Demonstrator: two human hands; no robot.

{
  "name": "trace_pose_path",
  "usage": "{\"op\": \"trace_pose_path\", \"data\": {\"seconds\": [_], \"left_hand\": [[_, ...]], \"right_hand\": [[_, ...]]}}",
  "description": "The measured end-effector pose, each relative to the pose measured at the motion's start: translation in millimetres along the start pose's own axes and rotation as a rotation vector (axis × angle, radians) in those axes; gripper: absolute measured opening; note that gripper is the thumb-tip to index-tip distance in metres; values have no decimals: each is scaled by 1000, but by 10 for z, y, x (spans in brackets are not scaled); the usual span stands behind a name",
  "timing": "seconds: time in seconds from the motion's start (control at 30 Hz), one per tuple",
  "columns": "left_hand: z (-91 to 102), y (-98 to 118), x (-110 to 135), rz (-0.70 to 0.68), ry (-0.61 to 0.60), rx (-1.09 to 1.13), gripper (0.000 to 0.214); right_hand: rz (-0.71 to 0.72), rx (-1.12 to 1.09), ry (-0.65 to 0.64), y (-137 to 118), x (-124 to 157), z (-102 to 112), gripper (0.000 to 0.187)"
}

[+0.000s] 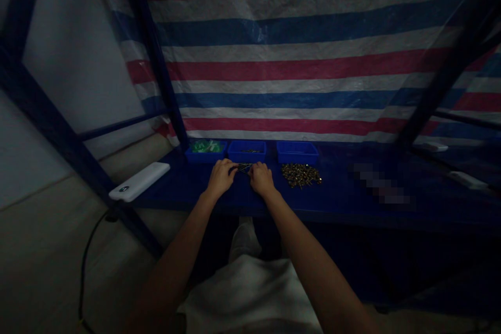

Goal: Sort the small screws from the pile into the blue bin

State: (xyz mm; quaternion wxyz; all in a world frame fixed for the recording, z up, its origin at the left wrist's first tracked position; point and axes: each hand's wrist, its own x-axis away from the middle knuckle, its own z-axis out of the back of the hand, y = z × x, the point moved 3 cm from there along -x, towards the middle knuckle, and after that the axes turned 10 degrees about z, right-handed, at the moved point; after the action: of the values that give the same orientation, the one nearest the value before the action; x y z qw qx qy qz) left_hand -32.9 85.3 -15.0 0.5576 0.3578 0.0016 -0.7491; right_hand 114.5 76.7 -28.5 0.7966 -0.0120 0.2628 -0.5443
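White pwr bank (140, 181), striped tarp (313, 62)

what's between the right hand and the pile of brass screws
Only a strip of bare blue bench top lies between the right hand, which pinches a small metal part, and the pile of brass screws; the head view shows it.

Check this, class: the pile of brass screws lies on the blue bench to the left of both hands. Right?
No. The head view shows the pile of brass screws on the blue bench to the right of both the left hand and the right hand.
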Motion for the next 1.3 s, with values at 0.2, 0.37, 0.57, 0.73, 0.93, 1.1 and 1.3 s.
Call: {"op": "trace_pose_path", "data": {"seconds": [0.2, 0.37, 0.57, 0.73, 0.93, 1.1, 1.3], "left_hand": [[-36, -66, 12, -14, -18, -53, 20], [-50, -62, 20, -20, -13, -46, 21], [-60, 4, -3, -84, -75, -135, 22], [-95, 2, -8, -100, -96, -185, 20], [-123, -19, -19, -129, -87, -212, 20], [-86, 51, -74, -198, -109, -287, 19], [12, 173, -107, -342, -183, -342, 22]], "right_hand": [[21, 16, -5, -27, -39, -31, 18], [25, 36, -24, -17, -73, -72, 16], [27, 51, -15, -20, -48, -54, 19], [25, 47, -47, -14, -44, -57, 19], [17, 47, -73, 8, -68, -108, 19], [19, 32, -64, 18, -64, -106, 20], [10, 29, -79, 27, -56, -102, 23]]}}
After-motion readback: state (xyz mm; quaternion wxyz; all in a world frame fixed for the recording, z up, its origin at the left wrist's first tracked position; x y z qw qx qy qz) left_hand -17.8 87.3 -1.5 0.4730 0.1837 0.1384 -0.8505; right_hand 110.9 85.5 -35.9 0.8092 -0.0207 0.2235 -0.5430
